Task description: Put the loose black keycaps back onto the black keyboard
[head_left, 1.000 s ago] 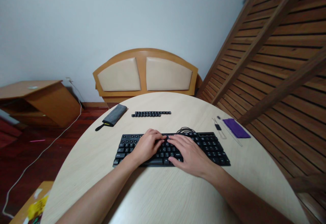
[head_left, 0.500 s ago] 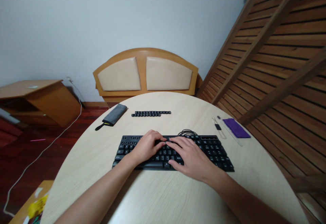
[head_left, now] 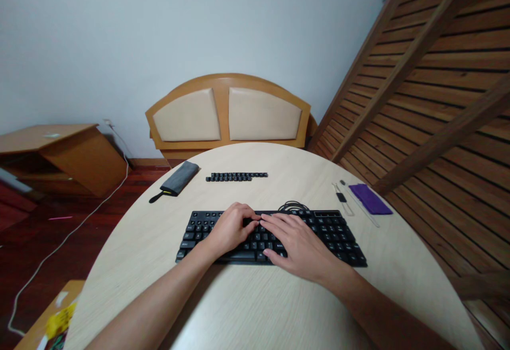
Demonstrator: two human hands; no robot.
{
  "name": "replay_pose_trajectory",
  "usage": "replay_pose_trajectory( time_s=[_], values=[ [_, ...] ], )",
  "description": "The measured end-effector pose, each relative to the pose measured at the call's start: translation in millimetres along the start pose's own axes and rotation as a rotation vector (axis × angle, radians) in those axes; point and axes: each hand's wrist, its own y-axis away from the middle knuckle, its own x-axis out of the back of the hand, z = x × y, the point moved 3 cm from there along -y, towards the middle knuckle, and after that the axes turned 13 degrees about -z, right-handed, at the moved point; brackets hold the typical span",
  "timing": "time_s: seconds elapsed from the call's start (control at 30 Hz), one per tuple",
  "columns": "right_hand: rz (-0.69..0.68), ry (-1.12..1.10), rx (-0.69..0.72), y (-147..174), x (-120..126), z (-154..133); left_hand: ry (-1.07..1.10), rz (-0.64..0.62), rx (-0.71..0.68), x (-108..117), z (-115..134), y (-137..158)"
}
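Observation:
A black keyboard (head_left: pixel 243 257) lies on the round table, with several key positions along its top rows lacking keycaps. My left hand (head_left: pixel 231 229) rests over its middle, thumb and forefinger pinched together near the upper rows. Whatever is between those fingertips is too small to make out. Just to the right, my right hand (head_left: pixel 292 241) lies over the keys with its fingers stretched out and its thumb lower down. Its fingertips come close to those of my left hand. Loose black keycaps (head_left: pixel 231 176) stand in two rows beyond the keyboard.
On the table (head_left: pixel 247 307) lie a grey pouch (head_left: pixel 180 179) at the left, and a wire tool with a black grip (head_left: pixel 341 197), a thin brush (head_left: pixel 362 206) and a purple cloth (head_left: pixel 371 199) at the right. A coiled cable (head_left: pixel 292 206) sits behind the keyboard.
The fingers of my right hand have shifted very slightly near the top row. My left hand keeps its pinch in the same place.

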Motion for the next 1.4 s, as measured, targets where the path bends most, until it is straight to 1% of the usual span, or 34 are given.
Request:
replay_pose_trajectory(
  time_s=[0.17, 0.33, 0.6, 0.9, 1.27, 1.33, 1.4],
  values=[
    [-0.007, 0.013, -0.005, -0.9, 1.1, -1.3, 0.016, -0.016, 0.01, 1.2, -2.9, -0.9],
    [-0.042, 0.038, -0.02, -1.6, 1.5, -2.0, 0.007, -0.02, 0.038, 1.9, -2.3, -0.7],
    [-0.06, 0.045, -0.036, -1.3, -0.3, 0.0, -0.011, -0.01, 0.022, -0.6, -2.7, -1.3],
    [-0.084, 0.05, -0.049, -1.1, -2.9, 0.5, -0.015, -0.023, 0.036, -3.0, -7.1, -1.1],
    [-0.066, 0.053, -0.039, -0.4, -0.5, -0.9, 0.032, -0.042, 0.018, 9.2, -2.6, -0.5],
    [-0.066, 0.049, -0.036, -0.5, 0.5, -1.4, 0.056, -0.041, 0.021, 11.3, -4.5, -2.6],
    [-0.064, 0.045, -0.035, -0.6, 1.1, -1.3, 0.023, -0.025, 0.058, 14.4, -10.8, -7.9]
  ],
)
